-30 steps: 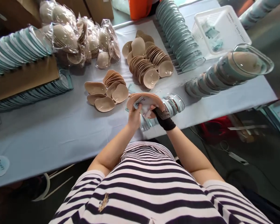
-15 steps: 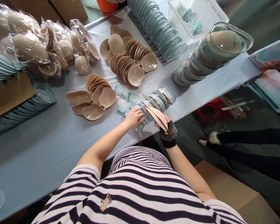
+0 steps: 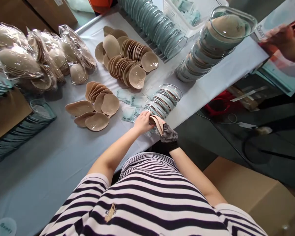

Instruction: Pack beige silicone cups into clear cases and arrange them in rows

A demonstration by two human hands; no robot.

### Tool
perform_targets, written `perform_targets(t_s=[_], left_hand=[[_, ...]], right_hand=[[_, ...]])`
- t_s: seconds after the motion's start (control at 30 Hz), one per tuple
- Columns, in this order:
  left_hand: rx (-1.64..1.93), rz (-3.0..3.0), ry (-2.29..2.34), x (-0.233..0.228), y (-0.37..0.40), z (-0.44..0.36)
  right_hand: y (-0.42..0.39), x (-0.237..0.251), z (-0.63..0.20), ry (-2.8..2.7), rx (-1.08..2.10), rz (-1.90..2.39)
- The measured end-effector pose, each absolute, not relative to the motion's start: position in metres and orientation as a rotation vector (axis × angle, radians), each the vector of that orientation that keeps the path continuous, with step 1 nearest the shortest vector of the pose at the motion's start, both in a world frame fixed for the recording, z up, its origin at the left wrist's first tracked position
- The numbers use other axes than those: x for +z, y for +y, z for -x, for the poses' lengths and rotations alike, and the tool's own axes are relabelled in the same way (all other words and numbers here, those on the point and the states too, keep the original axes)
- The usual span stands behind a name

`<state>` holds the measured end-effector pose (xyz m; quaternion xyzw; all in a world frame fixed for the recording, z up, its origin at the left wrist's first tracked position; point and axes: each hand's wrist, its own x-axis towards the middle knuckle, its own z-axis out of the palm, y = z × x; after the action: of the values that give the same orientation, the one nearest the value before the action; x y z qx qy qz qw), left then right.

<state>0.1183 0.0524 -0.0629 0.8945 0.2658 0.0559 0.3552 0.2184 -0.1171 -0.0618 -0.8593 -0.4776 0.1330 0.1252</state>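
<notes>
The gloved right hand (image 3: pixel 168 132) pinched a beige pad (image 3: pixel 158 123), while the left hand (image 3: pixel 142 121) closed on the row of clear cases (image 3: pixel 163 100) just ahead on the worktop (image 3: pixel 64 147). Steadying one case before seating the pad would have kept the row upright.

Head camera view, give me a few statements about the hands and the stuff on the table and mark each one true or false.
1. The right hand wears a dark fingerless glove. True.
2. The right hand holds a beige pad. True.
3. The left hand is gloved too. False: it is bare.
4. The left hand rests on the bagged pads. False: it is at the near end of the row of clear cases, by the table's front edge.
5. The white basket stands at the table's near edge. False: it is at the far side, behind the teal cases.
</notes>
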Motion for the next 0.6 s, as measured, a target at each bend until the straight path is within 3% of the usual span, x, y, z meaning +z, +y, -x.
perform_targets(t_s=[0.37, 0.6], left_hand=[[0.158, -2.241, 0.687, -0.057, 0.05, -0.115], [0.105, -2.354, 0.634, -0.061, 0.056, -0.113]], right_hand=[[-0.061, -0.045, -0.242, -1.538, 0.649, 2.571], [-0.087, -0.063, -0.242, -1.498, 0.693, 2.671]])
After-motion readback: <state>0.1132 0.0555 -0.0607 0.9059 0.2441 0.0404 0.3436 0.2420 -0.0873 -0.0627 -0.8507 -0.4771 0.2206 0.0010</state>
